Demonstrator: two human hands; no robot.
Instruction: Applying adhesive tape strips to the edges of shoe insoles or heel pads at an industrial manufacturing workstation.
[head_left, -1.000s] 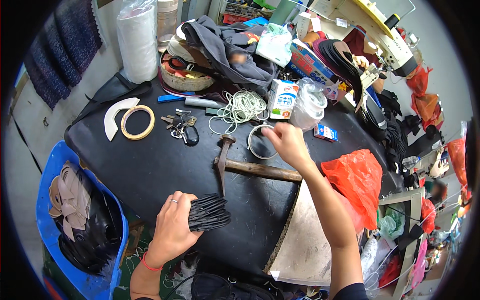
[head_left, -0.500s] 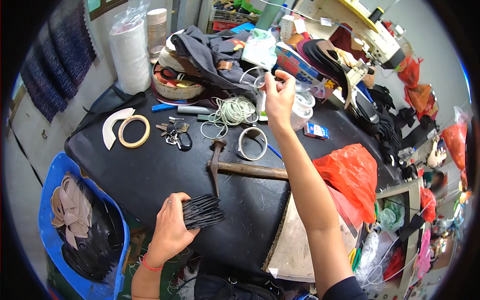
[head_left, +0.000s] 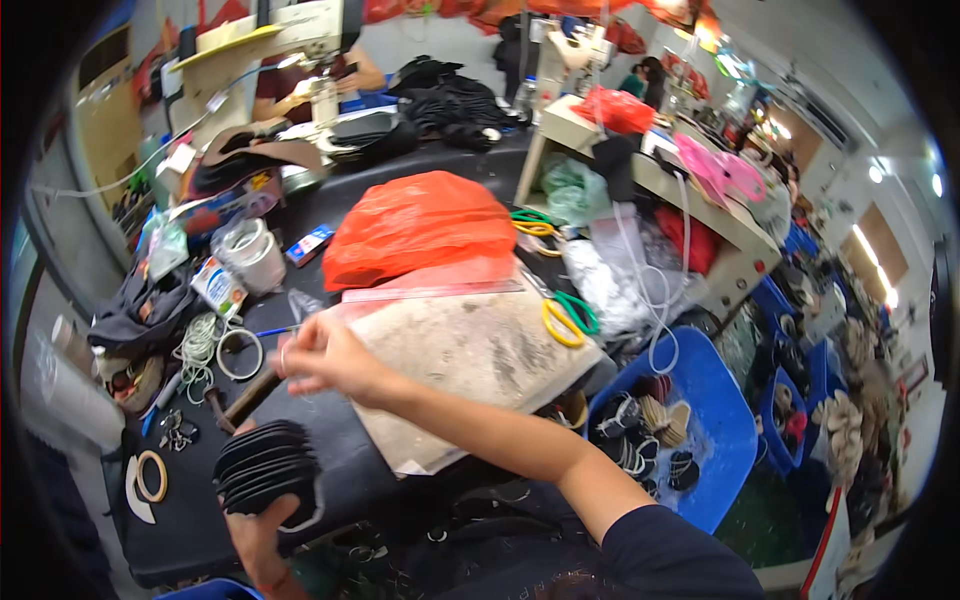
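Observation:
A thick stack of black flat pieces (head_left: 266,470) is gripped by my left hand (head_left: 258,535) at the lower left, their edges fanned toward the table. Just above the stack, my right hand (head_left: 335,358) has its thumb and fingers drawn together. A thin pale thing shows at those fingertips, too small and blurred to name. Partly behind the right hand lies a hammer, its wooden handle (head_left: 252,397) slanting across the black table. Left of it are a bunch of keys (head_left: 178,430), a tape ring (head_left: 152,476) and a tangle of pale cord (head_left: 199,345).
A worn pale board (head_left: 440,350) lies beneath my right forearm, a red plastic bag (head_left: 420,235) behind it. Yellow- and green-handled scissors (head_left: 568,318) rest at its right edge. A blue bin (head_left: 725,430) of small pieces stands right. Another person (head_left: 285,88) sits far left.
The view has swung to the right, bringing the board, scissors and right-hand bin into sight. My right hand has come back from the far clutter toward the stack in my left hand.

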